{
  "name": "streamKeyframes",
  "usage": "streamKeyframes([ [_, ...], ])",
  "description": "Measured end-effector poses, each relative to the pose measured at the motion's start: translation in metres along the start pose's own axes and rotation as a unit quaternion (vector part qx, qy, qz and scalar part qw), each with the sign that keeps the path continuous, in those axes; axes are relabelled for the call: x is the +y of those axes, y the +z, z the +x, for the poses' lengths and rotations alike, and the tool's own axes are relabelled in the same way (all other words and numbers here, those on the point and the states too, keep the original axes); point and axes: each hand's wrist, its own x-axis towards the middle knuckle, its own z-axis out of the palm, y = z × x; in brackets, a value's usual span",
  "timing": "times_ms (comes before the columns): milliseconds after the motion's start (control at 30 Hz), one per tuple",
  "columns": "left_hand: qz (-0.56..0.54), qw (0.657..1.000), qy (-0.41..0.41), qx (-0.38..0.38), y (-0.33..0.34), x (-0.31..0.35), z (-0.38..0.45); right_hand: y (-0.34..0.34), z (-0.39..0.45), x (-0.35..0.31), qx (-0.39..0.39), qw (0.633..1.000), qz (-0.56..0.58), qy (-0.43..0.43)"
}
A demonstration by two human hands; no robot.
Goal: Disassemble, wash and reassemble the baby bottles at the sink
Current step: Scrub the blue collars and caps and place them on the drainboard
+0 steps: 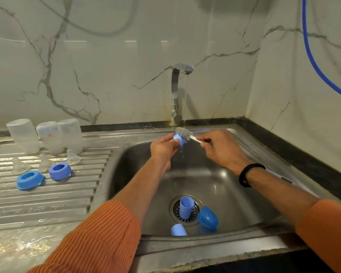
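Here, both hands pinching: left [164,147] round blue cap [179,139], right [220,147] bristly grey brush [184,134].

Caps [186,206] light blue; rings [59,171] mid blue; brush [183,133] grey; sleeves [98,239] orange, ribbed; wall [106,56] white, grey-veined.

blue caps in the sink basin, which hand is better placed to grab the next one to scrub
Left: it holds only a small blue cap it can put down, while the right hand grips the brush and should keep it.

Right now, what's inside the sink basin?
Three blue plastic caps: one upright on the drain strainer, one dark, one pale at the near wall. The steel sink's near floor is hidden by its rim.
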Motion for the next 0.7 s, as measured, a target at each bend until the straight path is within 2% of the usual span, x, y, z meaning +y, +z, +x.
streamKeyframes([
  [133,-0.045,0.999,-0.016,0.012,-0.001,0.001,0.001,-0.016,0.004,0.007,-0.009,1.000,0.021,0.017],
  [267,-0.060,0.998,-0.029,-0.019,0.006,0.004,-0.002,-0.040,0.010,0.041,0.047,0.989,-0.103,0.096],
  [400,-0.052,0.997,-0.032,-0.038,0.008,0.005,-0.003,-0.056,0.009,0.083,0.093,0.969,-0.140,0.180],
  [567,-0.067,0.995,-0.041,-0.057,0.006,0.005,0.000,-0.055,0.010,0.112,0.086,0.952,-0.171,0.240],
  [700,-0.086,0.993,-0.049,-0.071,0.006,0.006,-0.002,-0.050,0.012,0.113,0.064,0.942,-0.224,0.244],
])
